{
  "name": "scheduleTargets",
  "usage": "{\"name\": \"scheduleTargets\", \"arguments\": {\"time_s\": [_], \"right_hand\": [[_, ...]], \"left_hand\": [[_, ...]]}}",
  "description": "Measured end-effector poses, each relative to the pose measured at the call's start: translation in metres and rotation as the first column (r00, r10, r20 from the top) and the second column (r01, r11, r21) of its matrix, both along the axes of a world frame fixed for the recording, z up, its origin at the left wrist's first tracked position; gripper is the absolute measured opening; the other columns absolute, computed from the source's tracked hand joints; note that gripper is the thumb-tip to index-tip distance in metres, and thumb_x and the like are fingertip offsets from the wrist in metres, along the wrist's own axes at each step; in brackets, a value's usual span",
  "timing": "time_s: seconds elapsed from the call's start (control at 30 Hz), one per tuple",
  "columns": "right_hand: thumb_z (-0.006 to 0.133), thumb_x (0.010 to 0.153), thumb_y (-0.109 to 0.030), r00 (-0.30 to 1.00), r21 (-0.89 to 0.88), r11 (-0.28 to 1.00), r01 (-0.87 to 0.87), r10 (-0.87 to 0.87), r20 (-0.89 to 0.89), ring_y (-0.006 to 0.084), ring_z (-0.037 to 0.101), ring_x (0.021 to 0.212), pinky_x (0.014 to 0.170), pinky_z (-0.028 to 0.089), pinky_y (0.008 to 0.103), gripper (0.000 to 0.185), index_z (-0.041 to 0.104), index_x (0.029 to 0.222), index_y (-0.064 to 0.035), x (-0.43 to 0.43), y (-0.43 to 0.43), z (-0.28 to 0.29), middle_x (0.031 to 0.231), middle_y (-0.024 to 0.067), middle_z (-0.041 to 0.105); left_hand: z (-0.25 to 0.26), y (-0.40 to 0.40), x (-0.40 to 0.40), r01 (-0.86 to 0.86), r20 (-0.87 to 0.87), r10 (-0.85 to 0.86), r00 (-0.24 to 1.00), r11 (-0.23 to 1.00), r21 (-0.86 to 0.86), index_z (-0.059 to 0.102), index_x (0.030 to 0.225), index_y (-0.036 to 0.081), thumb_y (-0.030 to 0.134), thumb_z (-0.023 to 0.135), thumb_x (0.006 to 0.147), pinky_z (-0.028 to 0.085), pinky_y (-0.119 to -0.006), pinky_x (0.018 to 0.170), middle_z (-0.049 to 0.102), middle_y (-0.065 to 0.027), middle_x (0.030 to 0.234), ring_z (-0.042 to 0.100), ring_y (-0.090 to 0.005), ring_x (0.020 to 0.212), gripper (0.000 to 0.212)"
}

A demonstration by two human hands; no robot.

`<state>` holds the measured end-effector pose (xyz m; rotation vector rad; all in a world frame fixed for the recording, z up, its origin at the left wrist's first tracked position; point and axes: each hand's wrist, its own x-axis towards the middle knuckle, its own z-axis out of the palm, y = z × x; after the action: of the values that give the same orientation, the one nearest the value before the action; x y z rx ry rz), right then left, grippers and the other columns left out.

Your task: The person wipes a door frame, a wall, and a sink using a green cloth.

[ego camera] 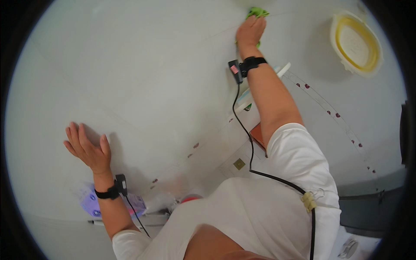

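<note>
My right hand (251,33) reaches out at the upper middle, gripping a bright green cloth (257,12) against a pale, smooth surface (146,65) with thin joint lines like tiles. Part of the cloth sticks out beyond the fingertips, and a bit shows by the wrist. At the left, my left hand (89,151) holds nothing; its fingers and thumb are spread. It rests on or just off the same surface, and a shadow falls beside it. Each wrist wears a black strap with a small device.
A white basin with a yellow band (340,48) is at upper right. Behind my right forearm sit a white-and-light-blue object (243,100) and a reddish-brown one (257,134). Purple packaging (89,205) lies near my left wrist. A black cable (253,152) trails from my right wrist.
</note>
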<state>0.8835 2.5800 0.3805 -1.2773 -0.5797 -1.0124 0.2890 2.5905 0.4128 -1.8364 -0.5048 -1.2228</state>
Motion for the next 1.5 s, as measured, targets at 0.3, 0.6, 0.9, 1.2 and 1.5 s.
{"name": "scheduleTargets", "arguments": {"time_s": [0.3,0.6,0.9,1.2,1.5], "right_hand": [[0.041,0.101,-0.023,0.938,0.061,0.95,-0.305,0.311,-0.152,0.0356,0.053,0.083,0.079,0.044,0.0434,0.026,0.051,0.094,0.0004,0.067,0.015,-0.014,0.091,0.0187,0.058],[0.054,0.089,-0.017,0.985,0.25,0.954,-0.164,0.148,0.083,0.0351,0.054,0.091,0.083,0.041,0.0456,0.013,0.061,0.09,-0.0064,-0.033,0.017,0.009,0.097,0.0159,0.06],[0.052,0.092,-0.01,0.868,-0.401,0.853,-0.334,0.444,0.223,0.0443,0.041,0.136,0.118,0.025,0.0559,0.058,0.045,0.149,-0.0017,-0.32,-0.006,-0.033,0.143,0.026,0.05],[0.07,0.075,-0.012,0.648,-0.569,0.792,-0.223,0.556,0.52,0.0325,0.052,0.121,0.093,0.046,0.0475,0.045,0.07,0.118,-0.0235,-0.336,-0.036,-0.152,0.127,0.0059,0.06],[0.058,0.084,-0.001,0.902,-0.754,0.559,-0.346,0.42,-0.103,0.0362,0.051,0.123,0.098,0.049,0.0445,0.043,0.067,0.124,-0.0116,-0.288,-0.116,-0.285,0.127,0.0138,0.057]], "left_hand": [[-0.006,0.006,-0.008,-0.035,0.044,0.035,0.998,0.999,0.006,0.052,0.141,0.01,0.05,0.065,0.091,0.017,-0.046,0.12,0.05,-0.0103,0.15,0.041,-0.0273,0.144,0.065],[-0.003,0.026,-0.02,-0.136,-0.011,0.139,0.99,0.981,0.136,0.052,0.138,0.006,0.039,0.06,0.092,0.02,-0.05,0.12,0.049,-0.0152,0.148,0.039,-0.0335,0.143,0.057],[-0.015,0.021,-0.012,0.021,0.053,-0.018,0.998,0.998,-0.064,0.057,0.136,0.016,0.06,0.059,0.091,0.009,-0.04,0.121,0.055,-0.0036,0.145,0.044,-0.0201,0.14,0.062],[-0.009,0.017,-0.006,0.004,0.049,-0.003,0.999,1.0,-0.016,0.056,0.138,0.013,0.051,0.058,0.095,0.014,-0.046,0.119,0.053,-0.0062,0.148,0.042,-0.0236,0.142,0.057],[-0.012,0.026,0.006,0.008,0.044,-0.009,0.999,1.0,0.027,0.057,0.138,0.013,0.044,0.063,0.096,0.027,-0.05,0.113,0.054,-0.0051,0.148,0.045,-0.0249,0.14,0.052]]}}
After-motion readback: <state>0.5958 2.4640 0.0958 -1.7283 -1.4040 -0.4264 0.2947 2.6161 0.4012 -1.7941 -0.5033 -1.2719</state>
